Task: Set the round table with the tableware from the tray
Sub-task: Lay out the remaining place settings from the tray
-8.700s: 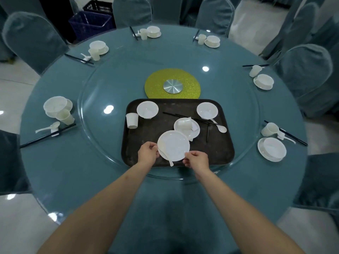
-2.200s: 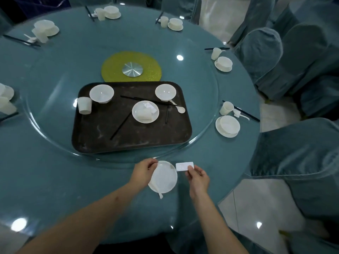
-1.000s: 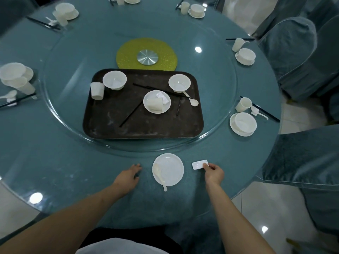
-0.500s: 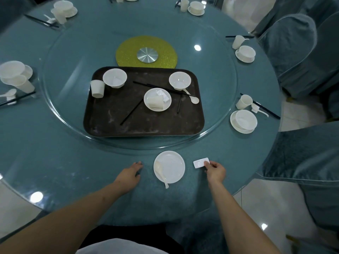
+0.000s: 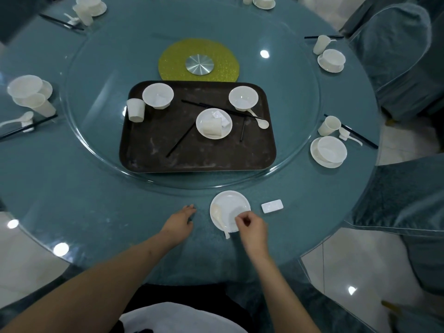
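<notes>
A place was being laid at the near edge of the table [image 5: 72, 188]. A plate [image 5: 230, 207] lay there with a spoon [image 5: 217, 213] on its left side and a small white rest [image 5: 272, 206] just beside it on the right. The right hand [image 5: 252, 227] hovered over the plate's near right rim, its fingers [image 5: 240, 218] curled; whether they pinched anything could not be told. The left hand [image 5: 179, 223] rested flat on the table left of the plate, fingers relaxed and holding nothing.

This step looked like arranging the place; the next move probably called for taking the spoon off the plate or reaching to the tray [image 5: 149, 159] for a bowl.

The tray held two bowls, two cups (one lying on a plate), one plate, one spoon, several black chopsticks and some small white pieces too unclear to count.
</notes>
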### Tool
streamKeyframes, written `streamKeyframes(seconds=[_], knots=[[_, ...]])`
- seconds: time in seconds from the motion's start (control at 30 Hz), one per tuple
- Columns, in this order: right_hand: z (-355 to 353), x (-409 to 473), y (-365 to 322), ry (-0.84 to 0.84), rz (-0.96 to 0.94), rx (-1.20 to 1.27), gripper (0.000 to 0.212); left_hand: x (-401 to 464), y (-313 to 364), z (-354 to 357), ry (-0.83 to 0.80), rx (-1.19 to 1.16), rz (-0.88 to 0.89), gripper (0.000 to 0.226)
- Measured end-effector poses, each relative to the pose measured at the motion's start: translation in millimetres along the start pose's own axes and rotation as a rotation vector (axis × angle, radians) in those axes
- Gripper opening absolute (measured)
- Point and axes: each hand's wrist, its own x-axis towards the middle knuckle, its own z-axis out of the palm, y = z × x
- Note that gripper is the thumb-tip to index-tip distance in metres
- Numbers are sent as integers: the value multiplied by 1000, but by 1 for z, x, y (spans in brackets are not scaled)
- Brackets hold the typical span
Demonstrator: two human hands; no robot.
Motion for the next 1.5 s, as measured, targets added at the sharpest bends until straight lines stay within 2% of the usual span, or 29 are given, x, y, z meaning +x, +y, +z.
streamKeyframes(seconds=[0.4, 0.8, 0.97, 1.13, 1.3, 1.5], knots=[[39, 8, -1, -139, -51, -364, 21, 3, 2, -4, -64, 29, -26, 52], [45, 10, -3, -171, -46, -408, 22, 4, 4, -5, -83, 67, -30, 52], [22, 8, 4, -13, -38, -286, 20, 5, 1, -3, -67, 53, -18, 52], [-15, 17, 30, 168, 53, -258, 15, 4, -2, -1, -59, 43, -14, 53], [-42, 30, 47, 238, 126, -253, 14, 3, -1, 1, -61, 53, 0, 53], [-57, 42, 54, 226, 132, -307, 15, 3, 0, 2, -66, 61, 4, 54]])
